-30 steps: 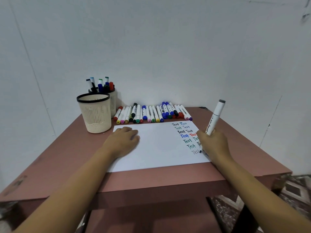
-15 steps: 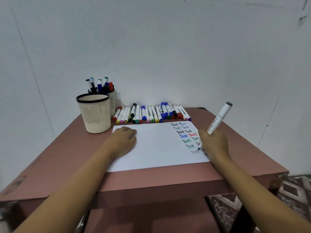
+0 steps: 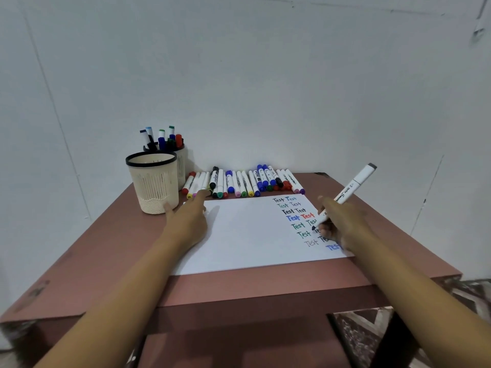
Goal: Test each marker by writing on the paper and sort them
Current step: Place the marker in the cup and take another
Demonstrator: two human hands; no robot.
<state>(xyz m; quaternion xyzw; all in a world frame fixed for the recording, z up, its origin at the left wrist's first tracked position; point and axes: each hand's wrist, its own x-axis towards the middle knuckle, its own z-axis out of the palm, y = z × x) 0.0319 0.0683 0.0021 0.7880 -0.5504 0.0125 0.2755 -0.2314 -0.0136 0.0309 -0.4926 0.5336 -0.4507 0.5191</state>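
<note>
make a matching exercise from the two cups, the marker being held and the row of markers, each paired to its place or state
1 front cup
2 rear cup
3 white marker
4 marker row

a gripped by the right hand
b lying beyond the paper
c holds upright markers
d no markers sticking out

Pairs: 1-d, 2-c, 3-a, 4-b

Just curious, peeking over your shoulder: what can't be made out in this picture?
Head view:
- Rightmost words on the paper: covered by the right hand gripping the marker.
- Front cup contents: hidden by its wall.
- Rear cup: mostly behind the front cup.
- Marker row labels: too small.
</note>
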